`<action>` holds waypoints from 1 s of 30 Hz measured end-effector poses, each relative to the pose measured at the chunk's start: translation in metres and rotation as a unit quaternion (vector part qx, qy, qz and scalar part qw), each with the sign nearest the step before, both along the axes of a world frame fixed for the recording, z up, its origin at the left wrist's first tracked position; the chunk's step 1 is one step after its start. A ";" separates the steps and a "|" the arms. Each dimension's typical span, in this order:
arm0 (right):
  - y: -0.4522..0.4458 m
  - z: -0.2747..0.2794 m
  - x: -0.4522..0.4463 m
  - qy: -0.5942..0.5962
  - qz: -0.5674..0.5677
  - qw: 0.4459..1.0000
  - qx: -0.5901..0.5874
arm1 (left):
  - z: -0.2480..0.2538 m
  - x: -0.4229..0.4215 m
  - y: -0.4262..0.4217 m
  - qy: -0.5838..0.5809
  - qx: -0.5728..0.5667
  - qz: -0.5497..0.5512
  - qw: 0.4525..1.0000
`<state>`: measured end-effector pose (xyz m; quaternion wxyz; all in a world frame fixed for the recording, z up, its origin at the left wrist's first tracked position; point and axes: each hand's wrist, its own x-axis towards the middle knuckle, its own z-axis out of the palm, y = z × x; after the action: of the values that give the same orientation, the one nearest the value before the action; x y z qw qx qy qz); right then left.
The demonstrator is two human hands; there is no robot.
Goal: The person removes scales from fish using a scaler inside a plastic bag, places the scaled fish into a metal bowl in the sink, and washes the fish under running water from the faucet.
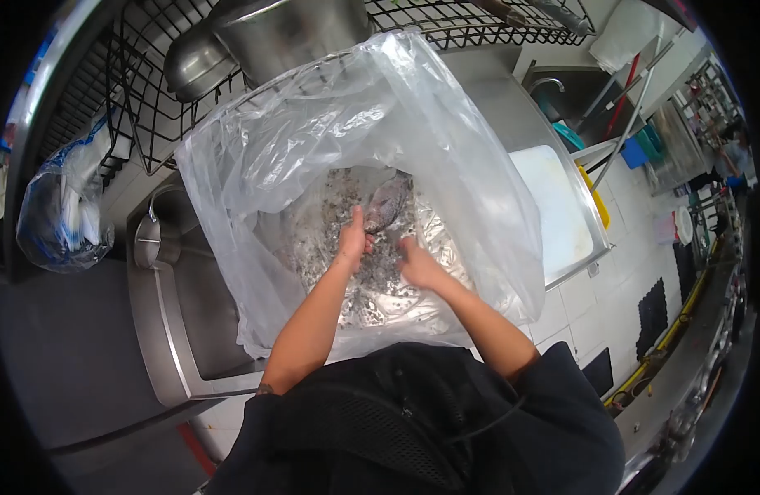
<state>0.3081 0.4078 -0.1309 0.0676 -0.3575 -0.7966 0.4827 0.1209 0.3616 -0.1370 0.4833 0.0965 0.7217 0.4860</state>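
A dark whole fish (388,202) lies at a slant inside a large clear plastic bag (487,190), which stands up like a tub around my arms. My left hand (355,241) is closed on the fish's near end, thumb pointing up along it. Just to the right, my right hand (418,264) is inside the bag too, its fingers curled in close to the fish. Whatever those fingers hold, if anything, is hidden. Grey fish scales (343,202) are scattered thickly over the bag's bottom and back wall.
On the left is a steel sink (202,305). Behind the bag, a black wire rack (141,91) carries steel pots (293,37). A white cutting board (553,210) lies to the right, with a faucet (549,84) beyond it. A bag of plastic items (70,206) hangs at far left.
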 end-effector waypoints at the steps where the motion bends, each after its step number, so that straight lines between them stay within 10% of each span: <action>1: -0.012 0.000 0.007 0.001 0.053 0.997 -0.049 | 0.000 -0.001 -0.003 -0.008 0.002 0.004 1.000; 10: -0.002 0.042 0.001 0.011 -0.043 0.996 0.072 | -0.013 -0.007 -0.002 -0.010 -0.015 -0.023 1.000; 16: -0.028 0.028 0.024 -0.089 0.095 0.989 0.066 | -0.009 -0.005 -0.005 0.013 -0.017 -0.021 1.000; 30: -0.042 0.022 0.057 0.052 -0.115 0.990 0.055 | -0.067 0.000 0.039 0.170 0.001 -0.002 0.985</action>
<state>0.3655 0.3659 -0.1085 0.1836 -0.4172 -0.7711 0.4446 0.1208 0.4001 -0.2043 0.3547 0.1799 0.7925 0.4624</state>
